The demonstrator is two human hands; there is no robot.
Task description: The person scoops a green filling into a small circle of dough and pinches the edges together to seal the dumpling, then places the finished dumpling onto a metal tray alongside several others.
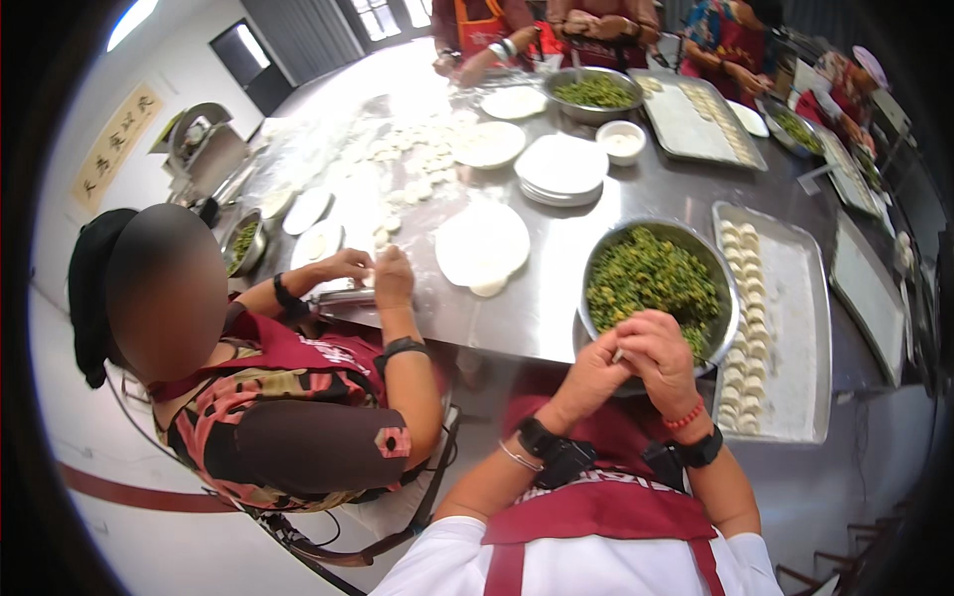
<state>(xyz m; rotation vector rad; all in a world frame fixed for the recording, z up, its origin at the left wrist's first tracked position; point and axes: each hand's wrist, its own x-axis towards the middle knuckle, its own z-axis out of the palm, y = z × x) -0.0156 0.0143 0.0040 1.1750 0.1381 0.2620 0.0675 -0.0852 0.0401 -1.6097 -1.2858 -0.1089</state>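
My left hand (pixel 598 366) and my right hand (pixel 657 356) meet over the near rim of a steel bowl (pixel 730 316) of chopped green filling (pixel 648 276). Their fingers are closed together around a small pale piece of dough (pixel 618 356), most of it hidden; whether filling is inside cannot be seen. Right of the bowl, a metal tray (pixel 797 328) holds two long rows of shaped dumplings (pixel 745 328) along its left side. A plate with thin dough wrappers (pixel 483 244) lies on the steel table to the left of the bowl.
A stack of white plates (pixel 563 167) and a small white bowl (pixel 620 141) stand farther back. At my left a person (pixel 298 387) works dough by a rolling pin (pixel 346 296). Several people stand across the table (pixel 417 313). Another tray (pixel 868 298) lies at the right.
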